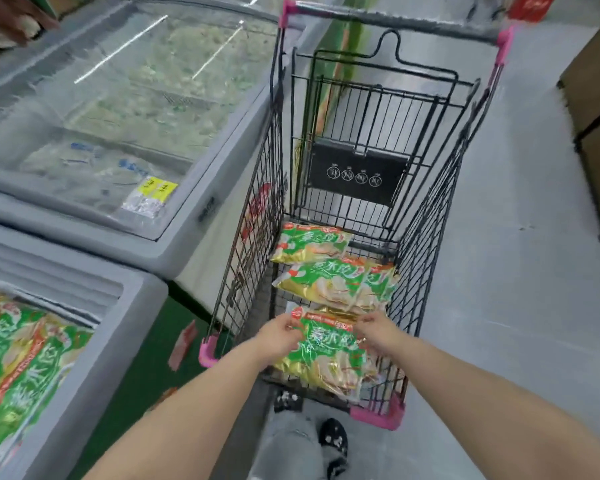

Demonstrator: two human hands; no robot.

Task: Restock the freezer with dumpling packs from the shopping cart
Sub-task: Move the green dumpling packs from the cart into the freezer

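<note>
Now both hands grasp nearest dumpling pack [321, 355] inside shopping cart [426, 271]: left hand [278, 336] pinches top-left corner, right hand [378, 332] top-right, arms extended downward; freezer [94, 344] sits left.

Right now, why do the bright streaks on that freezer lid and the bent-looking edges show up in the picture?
Head view: the streaks are ceiling lights reflecting off the closed freezer's glass lid, which hazes the goods beneath; the wide-angle lens bows the shopping cart and floor lines near the edges; slight motion blur softens the print on the dumpling pack gripped by the left hand and right hand.
</note>
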